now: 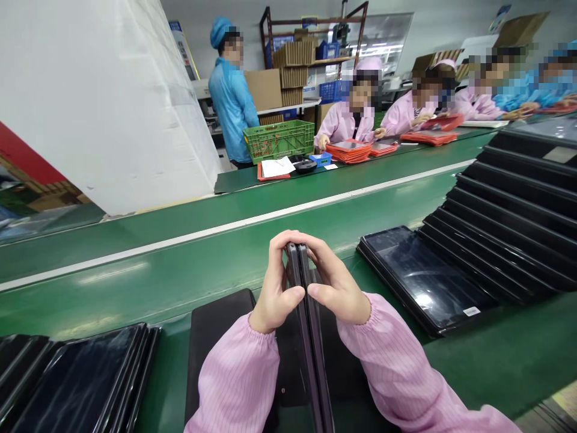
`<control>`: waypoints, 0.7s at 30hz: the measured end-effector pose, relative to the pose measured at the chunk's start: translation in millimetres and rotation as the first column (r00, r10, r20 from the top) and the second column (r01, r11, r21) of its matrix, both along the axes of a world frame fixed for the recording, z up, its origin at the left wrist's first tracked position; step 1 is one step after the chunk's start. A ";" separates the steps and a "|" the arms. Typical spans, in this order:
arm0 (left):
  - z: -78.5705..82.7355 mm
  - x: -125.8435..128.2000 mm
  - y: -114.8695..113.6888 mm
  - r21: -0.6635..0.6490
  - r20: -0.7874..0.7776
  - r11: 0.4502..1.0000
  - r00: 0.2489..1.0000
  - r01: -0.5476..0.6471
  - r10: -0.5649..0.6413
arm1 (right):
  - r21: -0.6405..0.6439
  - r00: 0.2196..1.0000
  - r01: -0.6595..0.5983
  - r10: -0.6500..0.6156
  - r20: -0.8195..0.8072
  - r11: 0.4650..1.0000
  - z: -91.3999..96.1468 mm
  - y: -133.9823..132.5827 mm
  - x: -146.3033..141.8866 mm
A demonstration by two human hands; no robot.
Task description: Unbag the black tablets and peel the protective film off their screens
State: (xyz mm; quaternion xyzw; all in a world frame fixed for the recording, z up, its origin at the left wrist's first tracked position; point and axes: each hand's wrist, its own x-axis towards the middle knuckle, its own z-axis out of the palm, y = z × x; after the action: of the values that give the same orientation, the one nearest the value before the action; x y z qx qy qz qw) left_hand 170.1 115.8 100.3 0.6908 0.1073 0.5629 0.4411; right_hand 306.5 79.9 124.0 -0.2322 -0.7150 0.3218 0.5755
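Two thin black tablets point(311, 337) stand on edge, pressed flat against each other, over a black mat point(216, 337) on the green bench. My left hand point(273, 288) grips them from the left, thumb on the near edge and fingers curled over the top. My right hand point(336, 282) clasps them from the right in the same way. Both wrists wear pink sleeves.
A fanned row of black tablets point(509, 222) lies to the right, another pile point(76, 379) at the lower left. A green conveyor belt point(225, 210) runs across. Beyond it stand a green crate point(278, 139), orange stacks point(349, 151), several seated people in pink and one standing in blue.
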 end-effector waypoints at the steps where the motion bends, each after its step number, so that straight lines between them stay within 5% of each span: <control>1: 0.3 -0.2 -0.5 -0.010 0.007 1.000 1.000 0.004 -0.004 | 0.000 1.000 0.002 -0.002 -0.001 1.000 0.9 0.0 -0.1; 5: 4.8 -4.4 -1.4 -0.031 -0.018 0.999 1.000 0.014 -0.015 | -0.017 1.000 -0.007 0.007 0.014 1.000 4.3 -0.8 2.8; 13: 12.7 -31.2 5.8 -0.025 -0.322 0.989 0.935 0.145 -0.145 | -0.064 0.991 -0.077 0.083 0.106 0.995 4.9 -1.2 10.7; 21: 13.5 -31.1 3.3 -0.093 -0.297 0.987 0.942 0.133 -0.155 | -0.052 0.988 -0.107 0.112 0.103 0.993 7.7 -1.7 12.9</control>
State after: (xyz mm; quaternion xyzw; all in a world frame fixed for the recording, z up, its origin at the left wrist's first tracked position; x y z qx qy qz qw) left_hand 139.0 119.1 113.8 0.7587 0.1430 0.4124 0.4837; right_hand 319.4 78.2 131.7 -0.2225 -0.7486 0.3568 0.5127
